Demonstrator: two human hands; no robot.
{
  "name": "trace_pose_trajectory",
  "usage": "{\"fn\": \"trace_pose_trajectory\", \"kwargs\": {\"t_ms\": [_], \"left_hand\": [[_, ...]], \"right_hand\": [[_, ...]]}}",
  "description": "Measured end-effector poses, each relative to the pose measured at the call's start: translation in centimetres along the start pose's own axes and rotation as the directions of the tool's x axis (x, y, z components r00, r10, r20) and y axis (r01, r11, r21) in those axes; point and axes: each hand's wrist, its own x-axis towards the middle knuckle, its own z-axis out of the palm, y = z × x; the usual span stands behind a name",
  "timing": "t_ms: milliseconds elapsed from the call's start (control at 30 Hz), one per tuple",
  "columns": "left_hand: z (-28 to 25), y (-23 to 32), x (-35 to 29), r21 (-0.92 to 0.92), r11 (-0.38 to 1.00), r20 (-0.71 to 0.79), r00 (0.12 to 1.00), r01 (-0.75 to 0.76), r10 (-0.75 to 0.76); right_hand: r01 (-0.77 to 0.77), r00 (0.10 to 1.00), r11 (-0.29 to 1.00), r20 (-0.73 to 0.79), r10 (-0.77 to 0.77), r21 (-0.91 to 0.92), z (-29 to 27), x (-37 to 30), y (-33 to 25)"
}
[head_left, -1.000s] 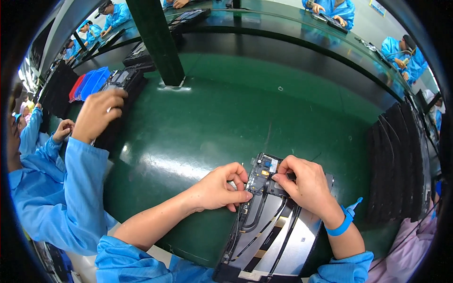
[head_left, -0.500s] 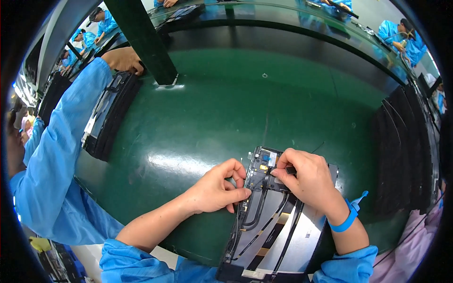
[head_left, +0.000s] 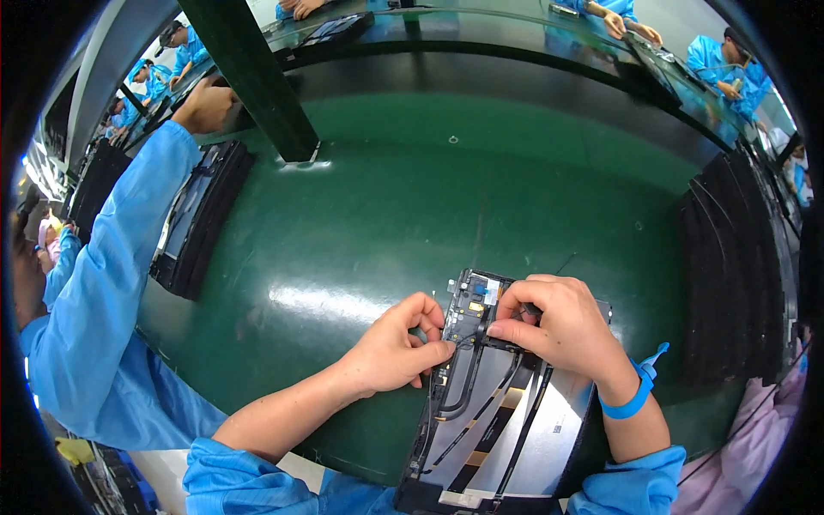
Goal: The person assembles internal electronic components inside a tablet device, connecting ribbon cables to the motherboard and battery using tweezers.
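Observation:
An opened tablet point(head_left: 556, 438) lies at the table's near edge, slightly tilted to the right, with its inside facing up. It shows a silver panel, black cables and a dark circuit board point(head_left: 470, 319) at its far end. My left hand point(head_left: 396, 345) is closed at the tablet's left edge, thumb tip on the rim beside the board and fingers curled. My right hand point(head_left: 558, 330) pinches thumb and forefinger together over the board's right part. Its fingers hide most of what they hold; a small dark piece shows beneath them.
A stack of black tablet-like panels point(head_left: 202, 219) stands at the left, beside a co-worker's blue sleeve point(head_left: 129, 232) and hand point(head_left: 206, 105). Another dark stack point(head_left: 734, 266) rises at the right. A green post point(head_left: 249, 77) stands on the green table point(head_left: 386, 197). Co-workers sit beyond.
My right thumb and forefinger have shifted slightly down and left over the board. My left hand has hardly moved. The co-worker's hand at the left has lifted off the stack.

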Motion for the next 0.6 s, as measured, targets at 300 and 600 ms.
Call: {"fn": "trace_pose_trajectory", "kwargs": {"t_ms": [300, 600], "left_hand": [[0.1, 0.2, -0.1, 0.027, 0.999, -0.016, 1.0, 0.019, -0.019], [0.3, -0.3, -0.1, 0.026, 0.999, -0.021, 0.999, -0.023, 0.024]], "right_hand": [[-0.07, 0.997, 0.994, 0.011, 0.072, -0.086, -0.3, -0.2, -0.8], [-0.247, 0.947, 0.948, 0.157, 0.28, -0.201, -0.7, 0.5, -1.3]]}}
